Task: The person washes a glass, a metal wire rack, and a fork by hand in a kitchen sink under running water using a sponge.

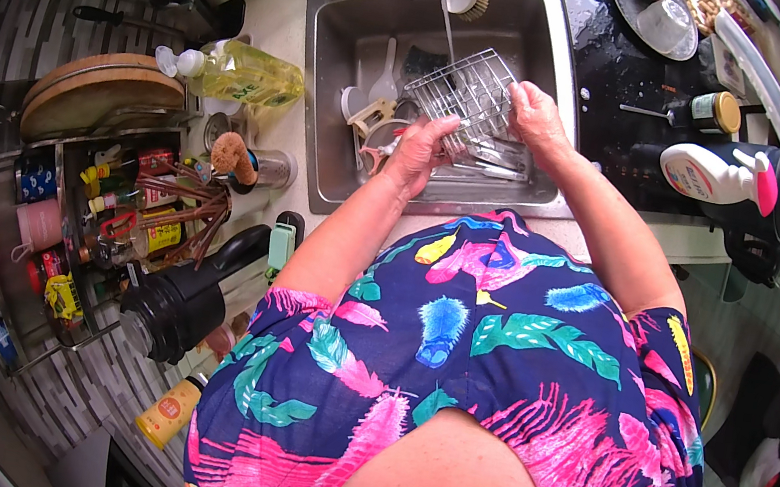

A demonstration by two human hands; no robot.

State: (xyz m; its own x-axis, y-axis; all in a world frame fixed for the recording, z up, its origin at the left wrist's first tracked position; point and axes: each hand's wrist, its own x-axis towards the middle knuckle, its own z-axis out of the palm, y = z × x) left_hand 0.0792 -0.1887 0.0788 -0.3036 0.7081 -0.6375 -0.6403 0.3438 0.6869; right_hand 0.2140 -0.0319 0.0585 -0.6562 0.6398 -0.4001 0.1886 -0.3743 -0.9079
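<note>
Both of my hands hold a small wire basket of metal rods, tilted over the stainless steel sink. My left hand grips its near left side, thumb on the wires. The fingers of my right hand pinch its right edge. A thin stream, apparently of water, comes down from above to the basket's far side. Below in the sink lie a white spatula, a light-coloured wooden or plastic piece and several metal utensils, partly hidden by the basket and my hands.
Left of the sink stand a bottle of yellow liquid, a round wooden cutting board and a rack of seasonings. A dish brush rests at the back rim. To the right, the black cooktop bears a spray bottle and a jar.
</note>
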